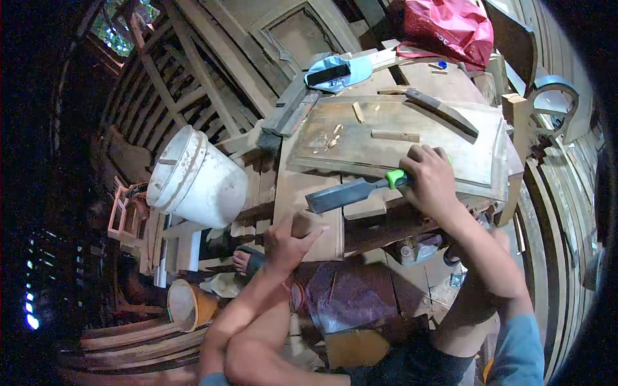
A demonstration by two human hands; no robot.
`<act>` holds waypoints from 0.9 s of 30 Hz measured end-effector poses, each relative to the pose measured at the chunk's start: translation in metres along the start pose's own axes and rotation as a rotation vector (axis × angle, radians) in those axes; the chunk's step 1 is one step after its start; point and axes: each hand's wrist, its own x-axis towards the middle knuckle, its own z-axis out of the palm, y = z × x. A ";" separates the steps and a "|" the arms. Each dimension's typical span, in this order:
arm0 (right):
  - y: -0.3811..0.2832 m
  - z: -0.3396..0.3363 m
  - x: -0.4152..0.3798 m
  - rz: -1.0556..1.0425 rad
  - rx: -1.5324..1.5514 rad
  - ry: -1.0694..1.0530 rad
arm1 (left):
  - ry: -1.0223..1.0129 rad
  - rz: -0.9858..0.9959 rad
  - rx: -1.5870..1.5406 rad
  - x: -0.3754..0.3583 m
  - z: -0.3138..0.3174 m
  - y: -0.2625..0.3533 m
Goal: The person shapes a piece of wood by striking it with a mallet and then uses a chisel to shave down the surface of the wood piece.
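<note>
My right hand (430, 180) is wrapped round the green handle of a wide chisel (341, 195), whose flat blade points left above the bench edge. At the blade's tip, my left hand (290, 241) is closed round a small wooden block (305, 224). Whether the blade touches the block cannot be made out. Behind the chisel lies a framed wooden panel (347, 151) with wood chips (333, 138), a short strip (395, 136) and a dark curved tool (441, 114) on it.
A white bucket (205, 180) stands at the left, a smaller orange-rimmed bucket (191, 305) below it. At the back are a light blue cap (360, 69) with a dark phone-like object and a red bag (450, 29). Long boards (553, 206) line the right side.
</note>
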 end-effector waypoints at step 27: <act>-0.006 0.007 -0.010 -0.059 0.001 0.101 | -0.252 -0.161 -0.239 -0.011 -0.001 -0.010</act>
